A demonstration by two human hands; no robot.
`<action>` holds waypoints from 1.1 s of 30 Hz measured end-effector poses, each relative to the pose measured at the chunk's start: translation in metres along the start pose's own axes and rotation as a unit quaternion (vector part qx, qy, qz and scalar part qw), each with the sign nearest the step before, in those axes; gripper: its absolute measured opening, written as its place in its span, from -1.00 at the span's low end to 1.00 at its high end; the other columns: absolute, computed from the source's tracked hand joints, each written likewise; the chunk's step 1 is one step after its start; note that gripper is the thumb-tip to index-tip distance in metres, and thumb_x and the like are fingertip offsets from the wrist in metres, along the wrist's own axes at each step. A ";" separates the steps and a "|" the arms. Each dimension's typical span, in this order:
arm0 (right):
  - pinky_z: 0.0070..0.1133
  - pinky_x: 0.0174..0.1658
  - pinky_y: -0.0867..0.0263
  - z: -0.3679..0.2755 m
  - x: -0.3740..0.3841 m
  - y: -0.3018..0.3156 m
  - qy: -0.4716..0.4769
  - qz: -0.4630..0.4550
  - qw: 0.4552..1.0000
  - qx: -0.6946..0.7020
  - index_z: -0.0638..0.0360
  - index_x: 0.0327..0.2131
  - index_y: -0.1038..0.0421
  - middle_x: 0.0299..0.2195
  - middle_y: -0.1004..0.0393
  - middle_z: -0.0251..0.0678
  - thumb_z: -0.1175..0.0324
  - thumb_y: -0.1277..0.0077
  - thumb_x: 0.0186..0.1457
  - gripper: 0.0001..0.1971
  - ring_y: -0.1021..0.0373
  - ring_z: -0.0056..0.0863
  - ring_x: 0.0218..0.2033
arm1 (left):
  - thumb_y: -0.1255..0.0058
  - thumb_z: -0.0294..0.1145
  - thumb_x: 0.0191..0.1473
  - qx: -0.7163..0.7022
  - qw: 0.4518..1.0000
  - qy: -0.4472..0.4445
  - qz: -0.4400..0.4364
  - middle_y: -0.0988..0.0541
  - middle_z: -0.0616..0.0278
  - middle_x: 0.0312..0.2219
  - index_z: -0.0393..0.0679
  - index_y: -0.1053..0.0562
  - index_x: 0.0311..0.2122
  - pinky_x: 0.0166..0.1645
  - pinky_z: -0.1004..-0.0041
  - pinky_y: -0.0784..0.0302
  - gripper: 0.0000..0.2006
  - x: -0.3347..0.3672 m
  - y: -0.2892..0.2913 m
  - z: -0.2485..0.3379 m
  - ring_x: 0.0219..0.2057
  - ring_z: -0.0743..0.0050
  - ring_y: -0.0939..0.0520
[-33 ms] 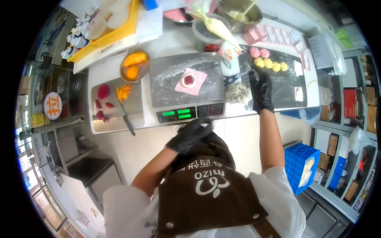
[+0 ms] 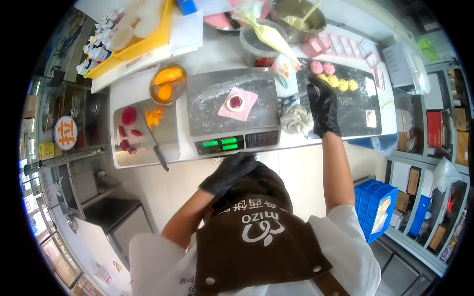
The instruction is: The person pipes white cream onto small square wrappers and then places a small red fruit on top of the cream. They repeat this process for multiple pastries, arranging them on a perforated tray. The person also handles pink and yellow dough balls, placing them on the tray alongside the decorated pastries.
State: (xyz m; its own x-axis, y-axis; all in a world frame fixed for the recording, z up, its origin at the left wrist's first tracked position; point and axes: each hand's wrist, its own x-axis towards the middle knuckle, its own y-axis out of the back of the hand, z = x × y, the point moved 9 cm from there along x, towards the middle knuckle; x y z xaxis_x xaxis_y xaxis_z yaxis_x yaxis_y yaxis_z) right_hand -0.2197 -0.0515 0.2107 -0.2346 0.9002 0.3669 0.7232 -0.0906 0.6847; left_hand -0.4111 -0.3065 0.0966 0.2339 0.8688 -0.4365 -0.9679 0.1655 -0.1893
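My right hand (image 2: 323, 109), in a black glove, reaches over the dark board on the right. Its fingers stretch toward a row of yellow balls (image 2: 342, 85) and partly cover the leftmost one; I see nothing held. In front of the scale (image 2: 222, 143), by my apron, hangs my gloved left hand (image 2: 229, 173) with fingers extended and nothing visible in it. On the flour-dusted dark board (image 2: 202, 108) atop the scale lies a pink square wrapper (image 2: 243, 114). A pale ring of filling with a dark red cube (image 2: 235, 102) sits on it.
Left of the scale, a metal tray (image 2: 168, 133) carries a knife (image 2: 160, 158) and cut fruit. Behind it stands a bowl of mango (image 2: 168, 74). A grey cloth (image 2: 296, 119) lies between the boards. Pink balls (image 2: 322, 68) and a piping bag (image 2: 271, 39) are farther back.
My left hand has drawn slightly down and left. My right hand's fingers have shifted against the yellow balls. A white square patch on the right board no longer shows.
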 end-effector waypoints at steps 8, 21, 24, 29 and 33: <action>-0.31 0.05 -0.34 -0.047 0.187 -0.139 0.065 -0.106 0.978 -0.165 0.19 -0.09 -0.51 -0.13 -0.55 -0.01 -0.02 0.02 0.15 -0.52 -0.45 -0.04 -0.05 | -0.02 -0.45 0.26 -0.028 0.964 0.011 0.264 -0.61 0.17 -0.15 -0.30 -0.44 0.06 -0.07 0.46 -0.57 -0.71 -0.103 0.108 -0.035 -0.20 0.48 -0.62; -0.54 -0.16 -0.45 -0.021 0.228 -0.113 -0.232 -0.272 0.834 0.420 0.24 -0.15 -0.52 -0.34 -0.59 -0.21 0.17 0.09 0.33 -0.67 -0.53 -0.41 -0.34 | 0.01 -0.34 0.28 -0.276 0.880 -0.020 0.385 -0.61 0.15 -0.16 -0.28 -0.47 0.01 -0.07 0.40 -0.53 -0.71 -0.060 0.045 -0.047 -0.19 0.41 -0.61; -0.27 0.01 -0.42 -0.087 0.189 -0.068 -0.191 -0.276 0.678 0.654 0.31 -0.25 -0.47 -0.29 -0.57 -0.08 0.09 0.15 0.35 -0.59 -0.49 -0.16 -0.15 | 0.02 -0.35 0.29 -0.284 0.857 -0.011 0.430 -0.61 0.15 -0.16 -0.30 -0.47 0.00 -0.07 0.38 -0.54 -0.72 -0.061 0.050 -0.076 -0.19 0.40 -0.61; -0.21 0.12 -0.32 -0.022 0.126 -0.107 -0.235 -0.174 0.730 0.618 0.28 -0.24 -0.43 -0.23 -0.55 0.00 -0.06 0.13 0.33 -0.51 -0.46 -0.07 -0.10 | 0.01 -0.34 0.27 -0.304 0.849 -0.032 0.431 -0.60 0.15 -0.16 -0.29 -0.46 0.00 -0.07 0.39 -0.53 -0.71 -0.053 0.058 -0.081 -0.19 0.40 -0.61; -0.25 0.01 -0.30 -0.077 0.087 -0.123 -0.133 -0.198 0.758 0.608 0.10 -0.54 -0.28 -0.59 -0.37 -0.23 -0.04 0.17 0.35 -0.51 -0.42 -0.18 -0.32 | 0.04 -0.37 0.28 -0.293 0.853 -0.010 0.432 -0.60 0.14 -0.14 -0.28 -0.46 0.02 -0.06 0.41 -0.52 -0.72 -0.063 0.055 -0.076 -0.18 0.39 -0.61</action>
State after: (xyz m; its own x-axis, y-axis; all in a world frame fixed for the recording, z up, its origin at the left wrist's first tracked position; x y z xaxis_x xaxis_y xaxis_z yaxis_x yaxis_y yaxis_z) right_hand -0.3795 0.0047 0.2066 -0.5665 0.8233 0.0340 0.7324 0.5220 -0.4372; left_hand -0.4720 -0.3877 0.0466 -0.5506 0.5562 -0.6225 -0.5642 -0.7975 -0.2135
